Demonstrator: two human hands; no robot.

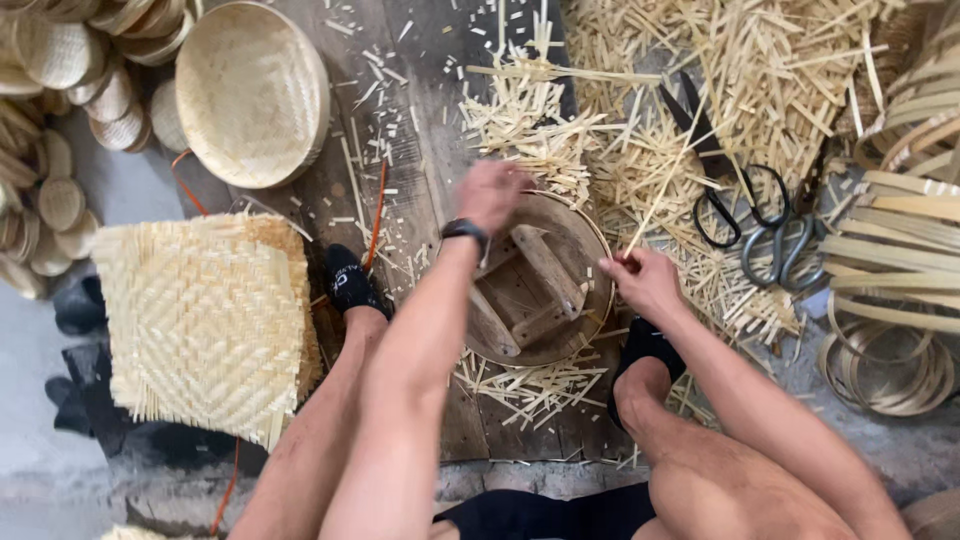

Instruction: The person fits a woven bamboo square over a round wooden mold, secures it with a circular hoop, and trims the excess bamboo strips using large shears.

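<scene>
Hands at a round wooden mould on the plank floor

Counting first: one round wooden mould (pixel 535 285) with crossed wooden bars inside and a pale bamboo rim, lying near the middle of the dark wooden plank floor (pixel 400 130); one large round woven bamboo tray (pixel 250 90) toward the floor's far left edge; one stack of square woven bamboo mats (pixel 205 325) with fringed edges at its left edge; two pairs of black-handled scissors (pixel 745 205) lying among the pale bamboo offcuts (pixel 700 90) toward the far right; a heap of small round woven bamboo discs (pixel 60 110) off the far left corner, too many to count; and coiled bamboo strip hoops (pixel 900 260) piled at the right edge.

Two bare forearms reach forward from between the knees, with a foot in a black slipper at each side of the mould. The left hand (pixel 490 195), a dark watch on its wrist, is curled loosely over the mould's far rim; it is blurred, so whether it grips anything cannot be told. The right hand (pixel 645 282) rests at the mould's right rim, its fingers pinched closed on one thin pale bamboo sliver (pixel 665 180) that slants up and away to the far right.
</scene>
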